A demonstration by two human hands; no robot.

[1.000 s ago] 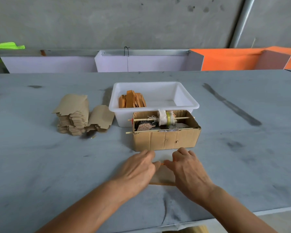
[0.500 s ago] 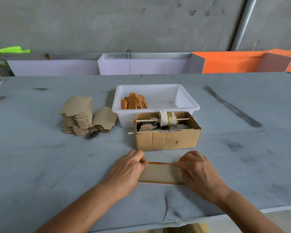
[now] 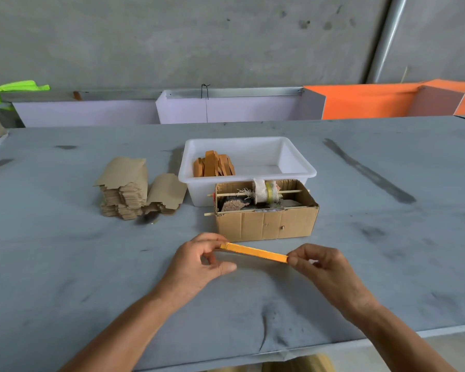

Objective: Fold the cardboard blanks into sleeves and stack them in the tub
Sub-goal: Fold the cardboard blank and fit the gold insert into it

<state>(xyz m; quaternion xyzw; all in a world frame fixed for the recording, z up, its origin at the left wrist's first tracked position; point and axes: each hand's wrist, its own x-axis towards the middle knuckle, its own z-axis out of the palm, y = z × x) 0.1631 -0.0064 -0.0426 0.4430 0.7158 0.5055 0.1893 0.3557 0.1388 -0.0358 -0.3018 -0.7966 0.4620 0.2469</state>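
Lifted off the table, the sleeve [image 3: 253,253] is pinched by both hands before the cardboard box [image 3: 266,224].

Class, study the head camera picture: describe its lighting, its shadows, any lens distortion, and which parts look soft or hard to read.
Head view: soft, even light; only faint shadows under the hands and beside the white tub. Head view: wide-angle bending curves the table edges near the frame's sides. Head view: the folded sleeve, held at each end by the left hand and right hand, looks sharp; the cardboard box contents are cluttered and hard to read.
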